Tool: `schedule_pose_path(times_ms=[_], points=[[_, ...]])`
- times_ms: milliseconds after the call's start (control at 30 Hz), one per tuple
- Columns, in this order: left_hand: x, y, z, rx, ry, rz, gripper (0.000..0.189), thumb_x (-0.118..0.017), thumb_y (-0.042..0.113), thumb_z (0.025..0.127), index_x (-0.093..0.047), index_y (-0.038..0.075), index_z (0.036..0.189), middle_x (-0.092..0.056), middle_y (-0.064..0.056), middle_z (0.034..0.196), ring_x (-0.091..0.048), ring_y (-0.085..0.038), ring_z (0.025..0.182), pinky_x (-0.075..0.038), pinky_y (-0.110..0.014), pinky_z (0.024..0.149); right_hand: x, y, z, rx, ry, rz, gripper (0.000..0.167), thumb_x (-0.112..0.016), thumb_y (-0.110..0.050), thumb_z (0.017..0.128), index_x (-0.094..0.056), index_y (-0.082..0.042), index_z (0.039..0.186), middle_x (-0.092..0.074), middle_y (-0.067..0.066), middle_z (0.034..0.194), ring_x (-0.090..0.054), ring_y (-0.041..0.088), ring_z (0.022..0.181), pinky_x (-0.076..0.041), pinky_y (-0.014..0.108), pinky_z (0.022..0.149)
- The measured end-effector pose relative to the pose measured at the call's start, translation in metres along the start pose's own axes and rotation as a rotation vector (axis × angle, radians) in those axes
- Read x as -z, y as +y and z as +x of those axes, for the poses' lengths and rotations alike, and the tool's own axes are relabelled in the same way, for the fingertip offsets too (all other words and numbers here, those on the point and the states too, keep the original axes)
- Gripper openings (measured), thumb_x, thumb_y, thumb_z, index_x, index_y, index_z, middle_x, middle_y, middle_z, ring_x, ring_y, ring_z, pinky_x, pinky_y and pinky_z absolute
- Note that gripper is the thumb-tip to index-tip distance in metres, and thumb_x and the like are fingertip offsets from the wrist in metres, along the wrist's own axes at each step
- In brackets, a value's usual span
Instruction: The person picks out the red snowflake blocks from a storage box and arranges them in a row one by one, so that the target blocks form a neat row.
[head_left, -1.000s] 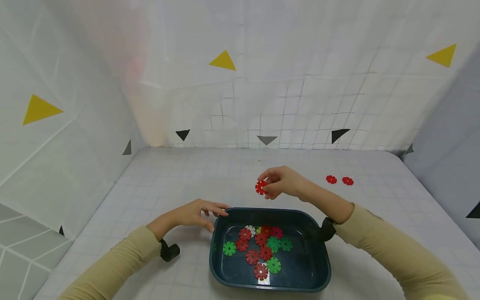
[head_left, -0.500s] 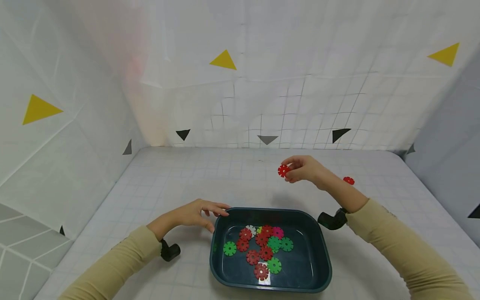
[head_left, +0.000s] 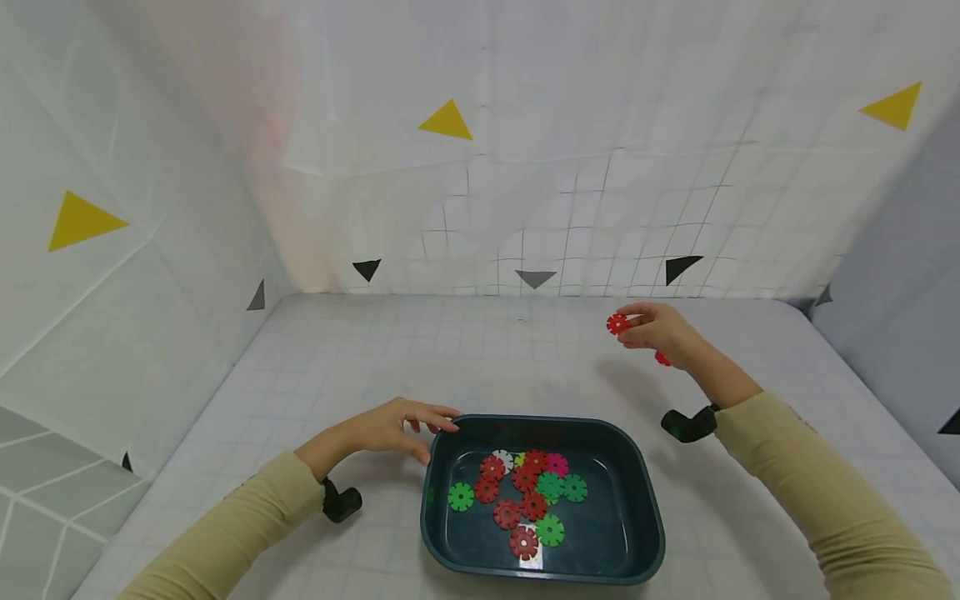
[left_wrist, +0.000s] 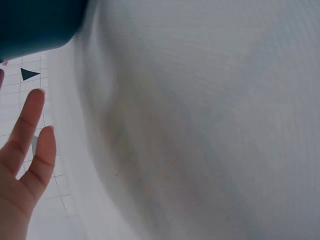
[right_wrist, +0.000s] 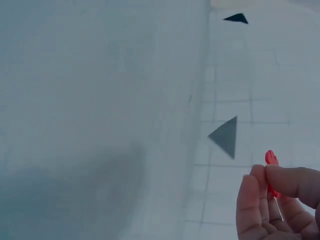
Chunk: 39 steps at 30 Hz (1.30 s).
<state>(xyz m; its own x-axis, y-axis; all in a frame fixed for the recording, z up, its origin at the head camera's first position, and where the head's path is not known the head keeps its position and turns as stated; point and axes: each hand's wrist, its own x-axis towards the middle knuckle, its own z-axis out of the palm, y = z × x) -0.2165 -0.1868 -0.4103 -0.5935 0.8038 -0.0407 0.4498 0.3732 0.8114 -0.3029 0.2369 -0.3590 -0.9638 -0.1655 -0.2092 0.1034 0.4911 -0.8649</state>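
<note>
In the head view my right hand point(head_left: 656, 329) pinches a red interlocking disc point(head_left: 617, 323) between thumb and fingers, raised over the far right of the table. The right wrist view shows this disc point(right_wrist: 271, 158) nearly edge-on at the fingertips. Behind the hand, part of another red interlocking disc point(head_left: 662, 358) peeks out. My left hand point(head_left: 392, 427) rests its fingertips at the far left corner of a dark blue-green tray point(head_left: 600, 537), fingers relaxed. Several red, green, white, yellow and pink notched discs point(head_left: 532, 506) lie inside the tray.
A white gridded cloth covers the table point(head_left: 360, 358), with white sheeting as walls on three sides. Yellow triangles point(head_left: 447, 121) and dark triangles point(head_left: 682, 268) mark these walls. Black cameras point(head_left: 690, 425) are strapped at both wrists.
My right hand has moved right and away from the tray, carrying the red interlocking disc toward the red discs on the table. The left hand and the tray have stayed put.
</note>
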Motion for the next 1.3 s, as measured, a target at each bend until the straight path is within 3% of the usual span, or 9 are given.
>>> schedule_pose_path(times_ms=[167, 433, 600, 767, 1033, 1300], points=[[0.000, -0.001, 0.000, -0.004, 0.002, 0.004, 0.055, -0.071, 0.031, 0.076, -0.058, 0.010, 0.125, -0.045, -0.007, 0.139, -0.051, -0.016, 0.101, -0.040, -0.044, 0.080, 0.006, 0.019, 0.006, -0.031, 0.011, -0.035, 0.054, -0.055, -0.011, 0.091, -0.032, 0.003, 0.138, -0.044, 0.023, 0.123, -0.056, 0.033, 0.107, -0.046, 0.034, 0.090], [0.000, 0.000, 0.001, 0.016, -0.001, -0.004, 0.054, -0.072, 0.032, 0.076, -0.058, 0.012, 0.125, -0.045, -0.006, 0.139, -0.051, -0.015, 0.102, -0.040, -0.043, 0.081, 0.009, 0.044, 0.012, -0.093, 0.073, -0.020, 0.056, -0.056, -0.012, 0.090, -0.032, 0.004, 0.138, -0.040, 0.026, 0.126, -0.057, 0.018, 0.091, -0.048, 0.024, 0.081], [-0.001, 0.000, 0.001, 0.024, 0.000, -0.004, 0.055, -0.072, 0.032, 0.076, -0.058, 0.012, 0.124, -0.045, -0.006, 0.139, -0.051, -0.015, 0.103, -0.040, -0.043, 0.081, 0.009, 0.058, 0.014, -0.143, 0.094, -0.012, 0.055, -0.056, -0.008, 0.089, -0.033, 0.005, 0.137, -0.037, 0.027, 0.127, -0.046, 0.027, 0.103, -0.048, 0.017, 0.072], [-0.001, 0.000, 0.000, 0.025, 0.000, -0.003, 0.054, -0.072, 0.032, 0.076, -0.058, 0.012, 0.125, -0.045, -0.006, 0.139, -0.051, -0.017, 0.102, -0.040, -0.042, 0.081, 0.007, 0.066, 0.015, -0.194, 0.091, -0.072, 0.054, -0.056, -0.009, 0.089, -0.034, 0.004, 0.137, -0.034, 0.028, 0.131, -0.038, 0.034, 0.112, -0.045, 0.021, 0.075], [-0.001, 0.001, 0.000, 0.027, 0.003, 0.000, 0.054, -0.072, 0.032, 0.076, -0.059, 0.013, 0.124, -0.045, -0.006, 0.139, -0.052, -0.019, 0.102, -0.040, -0.041, 0.081, 0.001, 0.069, 0.021, -0.189, 0.071, -0.135, 0.054, -0.057, -0.006, 0.086, -0.037, 0.005, 0.134, -0.037, 0.029, 0.128, -0.040, 0.035, 0.106, -0.045, 0.024, 0.073], [0.000, 0.001, 0.000, 0.025, 0.001, -0.001, 0.054, -0.072, 0.032, 0.076, -0.058, 0.011, 0.124, -0.045, -0.006, 0.139, -0.051, -0.016, 0.101, -0.040, -0.042, 0.081, -0.002, 0.070, 0.026, -0.141, 0.067, -0.292, 0.048, -0.057, -0.008, 0.085, -0.044, 0.007, 0.128, -0.044, 0.029, 0.121, -0.047, 0.032, 0.096, -0.046, 0.026, 0.071]])
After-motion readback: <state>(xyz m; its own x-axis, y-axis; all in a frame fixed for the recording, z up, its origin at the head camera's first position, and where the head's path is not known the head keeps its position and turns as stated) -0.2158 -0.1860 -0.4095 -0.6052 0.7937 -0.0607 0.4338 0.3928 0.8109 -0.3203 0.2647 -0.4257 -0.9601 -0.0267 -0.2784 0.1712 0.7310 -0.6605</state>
